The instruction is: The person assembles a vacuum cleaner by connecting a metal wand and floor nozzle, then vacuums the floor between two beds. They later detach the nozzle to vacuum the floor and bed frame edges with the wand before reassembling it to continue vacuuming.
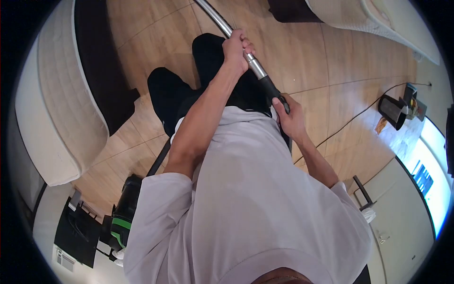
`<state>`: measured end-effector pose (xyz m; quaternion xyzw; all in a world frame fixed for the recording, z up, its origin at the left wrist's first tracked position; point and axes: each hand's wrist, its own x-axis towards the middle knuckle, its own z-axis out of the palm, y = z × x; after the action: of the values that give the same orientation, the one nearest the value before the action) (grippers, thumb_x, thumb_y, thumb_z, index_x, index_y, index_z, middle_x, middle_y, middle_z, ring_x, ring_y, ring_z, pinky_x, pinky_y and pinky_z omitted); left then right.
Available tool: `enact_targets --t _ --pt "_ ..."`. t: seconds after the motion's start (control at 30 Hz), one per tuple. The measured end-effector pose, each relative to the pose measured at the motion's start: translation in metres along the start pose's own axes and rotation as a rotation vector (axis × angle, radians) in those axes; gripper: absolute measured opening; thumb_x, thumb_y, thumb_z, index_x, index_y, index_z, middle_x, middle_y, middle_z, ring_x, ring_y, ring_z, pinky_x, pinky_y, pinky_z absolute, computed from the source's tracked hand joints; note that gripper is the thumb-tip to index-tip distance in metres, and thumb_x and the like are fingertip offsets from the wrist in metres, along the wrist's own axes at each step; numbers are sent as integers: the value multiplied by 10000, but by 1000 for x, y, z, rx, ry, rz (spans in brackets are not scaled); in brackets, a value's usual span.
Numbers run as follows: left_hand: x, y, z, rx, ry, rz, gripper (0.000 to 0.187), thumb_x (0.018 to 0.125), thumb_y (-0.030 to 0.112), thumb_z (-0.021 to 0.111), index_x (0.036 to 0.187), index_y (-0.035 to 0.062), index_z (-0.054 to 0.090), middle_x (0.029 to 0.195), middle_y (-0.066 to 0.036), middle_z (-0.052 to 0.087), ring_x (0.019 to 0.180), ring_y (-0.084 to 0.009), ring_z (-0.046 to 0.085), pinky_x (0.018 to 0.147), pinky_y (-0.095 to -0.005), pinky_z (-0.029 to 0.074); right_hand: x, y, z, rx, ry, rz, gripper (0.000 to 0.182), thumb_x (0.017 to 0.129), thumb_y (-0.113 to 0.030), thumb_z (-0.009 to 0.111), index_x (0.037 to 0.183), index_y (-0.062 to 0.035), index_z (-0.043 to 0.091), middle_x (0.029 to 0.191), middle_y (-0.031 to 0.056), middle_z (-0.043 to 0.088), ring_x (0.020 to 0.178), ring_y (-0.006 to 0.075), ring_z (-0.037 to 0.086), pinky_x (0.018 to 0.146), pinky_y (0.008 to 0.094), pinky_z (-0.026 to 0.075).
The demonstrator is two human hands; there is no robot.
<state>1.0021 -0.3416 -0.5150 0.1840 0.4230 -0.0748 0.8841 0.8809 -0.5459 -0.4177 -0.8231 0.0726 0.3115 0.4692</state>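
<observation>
My left hand (236, 48) is wrapped around the shiny metal tube of a vacuum cleaner wand (216, 19). Lower down, my right hand (291, 118) grips the wand's black handle (268, 87), thumb resting along its top. The wand slants from near my waist up and away to the left, and its far end lies beyond the top of the view. A black hose (160, 158) shows by my left side. Behind it stands a black and green vacuum cleaner body (124, 222), partly covered by my sleeve.
A bed with a pale mattress (61, 109) and dark base (101, 71) stands at left; another mattress (347, 14) is at upper right. A cable (352, 118) crosses the wooden floor (302, 57). A black bin (392, 112) and a pale door (402, 203) are at right.
</observation>
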Motion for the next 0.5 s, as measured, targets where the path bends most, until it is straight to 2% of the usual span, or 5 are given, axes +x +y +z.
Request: enact_targets --t 0.17,0.33,0.37,0.43,0.5 --pt "11 15 2 87 87 79 300 953 282 672 810 136 452 575 9 413 433 -132 386 472 -322 392 38 0 -4 185 -177 90 395 1032 -396 616 971 -6 638 634 -2 553 546 78 526 523 264 415" --pt "29 -25 -12 181 218 256 450 979 362 668 661 113 470 529 -52 476 394 -191 487 371 -358 397 51 -22 -5 -116 -97 -19 494 1019 -396 632 1375 -61 563 680 69 595 584 117 551 556 310 452" --pt "34 -42 -14 169 249 343 494 982 344 671 598 115 463 489 -61 483 377 -196 504 358 -349 393 56 -9 -11 -310 -93 -17 610 1029 -395 605 1554 -154 410 751 151 661 658 255 651 631 393 502" --pt "28 -72 -8 298 351 290 526 985 403 661 588 107 484 485 -76 508 381 -230 530 367 -383 405 58 19 -16 -501 -55 -182 617 1044 -483 495 1578 -197 379 854 272 693 786 471 681 712 527 520" --pt "11 -108 -6 344 355 293 557 989 435 651 564 113 493 473 -71 513 375 -203 522 365 -375 402 50 12 -23 -672 -118 -1 600 1054 -510 431 1587 -245 356 950 291 702 892 503 677 757 549 521"
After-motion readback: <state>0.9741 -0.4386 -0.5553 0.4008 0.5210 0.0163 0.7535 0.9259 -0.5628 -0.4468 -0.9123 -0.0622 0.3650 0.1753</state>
